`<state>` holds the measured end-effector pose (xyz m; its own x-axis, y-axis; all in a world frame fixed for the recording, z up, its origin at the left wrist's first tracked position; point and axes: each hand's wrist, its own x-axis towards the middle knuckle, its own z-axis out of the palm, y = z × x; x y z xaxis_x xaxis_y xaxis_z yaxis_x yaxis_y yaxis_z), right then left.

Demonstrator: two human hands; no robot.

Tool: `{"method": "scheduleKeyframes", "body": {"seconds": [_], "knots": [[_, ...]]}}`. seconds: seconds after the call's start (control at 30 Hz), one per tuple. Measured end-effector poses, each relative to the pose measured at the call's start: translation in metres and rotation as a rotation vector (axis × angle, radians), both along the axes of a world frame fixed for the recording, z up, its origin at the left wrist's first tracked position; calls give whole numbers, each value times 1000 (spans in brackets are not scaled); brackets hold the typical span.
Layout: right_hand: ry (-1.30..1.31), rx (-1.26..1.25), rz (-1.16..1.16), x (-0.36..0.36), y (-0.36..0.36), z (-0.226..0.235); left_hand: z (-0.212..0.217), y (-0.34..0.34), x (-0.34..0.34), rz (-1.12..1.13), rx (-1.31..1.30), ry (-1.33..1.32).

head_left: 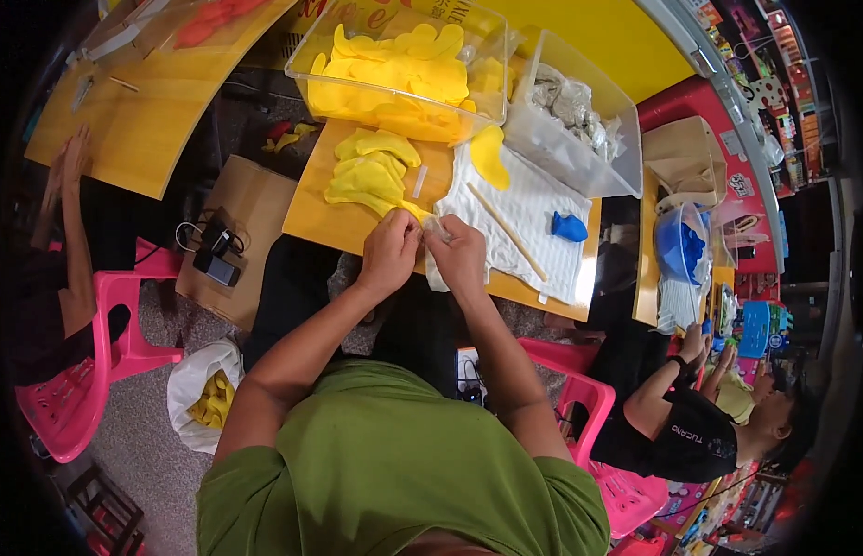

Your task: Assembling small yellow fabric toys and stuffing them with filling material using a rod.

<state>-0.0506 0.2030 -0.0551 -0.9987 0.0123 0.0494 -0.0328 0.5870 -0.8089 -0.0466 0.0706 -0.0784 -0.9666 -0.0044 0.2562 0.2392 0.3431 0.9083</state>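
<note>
Head view: both hands meet at the near edge of the tabletop [311, 222], just in front of the person's body. Left hand [390, 252] is clenched, fingertips pinching a yellow fabric piece [415, 211] at its near tip. Right hand [459, 255] is clenched too, gripping the same spot from the other side, along w/ what looks like a bit of clear wrap; exact contents between the fingers can't be told.

Step in hand (judgement): working one yellow piece at its edge, prob. opening, stuffing or turning it, w/ both hands pulling against each other.

Layout:
- Stack of yellow pieces [368, 171] lies just beyond the left hand, touching the piece held.
- White cloth [529, 218] lies under and beyond the right hand; a wooden stick [506, 232] lies across it, a blue piece [569, 226] near its far right corner.
- Clear bin of yellow pieces [404, 69] at the far edge; a second clear bin w/ grey stuffing [571, 107] beside it.

Next move (judgement): needs a firm two-hand pinch, then one hand free to reach the stick or the stuffing, both to the right.
</note>
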Motion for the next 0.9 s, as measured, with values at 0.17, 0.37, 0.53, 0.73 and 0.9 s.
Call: {"method": "scheduleKeyframes", "body": {"seconds": [0.17, 0.37, 0.53, 0.73, 0.9], "knots": [[165, 327, -92, -1, -12, 21, 1, 2, 3, 7, 64, -21], [251, 31, 184, 9, -3, 15, -1, -3, 4, -14, 507, -344], [316, 497, 341, 5, -5, 20, 4, -6, 10, 32, 411, -268], [185, 416, 36, -15, -26, 14, 5, -10, 14, 65, -8, -97], [190, 160, 8, -14, -36, 0, 0, -18, 16, 159, 104, -180]]}}
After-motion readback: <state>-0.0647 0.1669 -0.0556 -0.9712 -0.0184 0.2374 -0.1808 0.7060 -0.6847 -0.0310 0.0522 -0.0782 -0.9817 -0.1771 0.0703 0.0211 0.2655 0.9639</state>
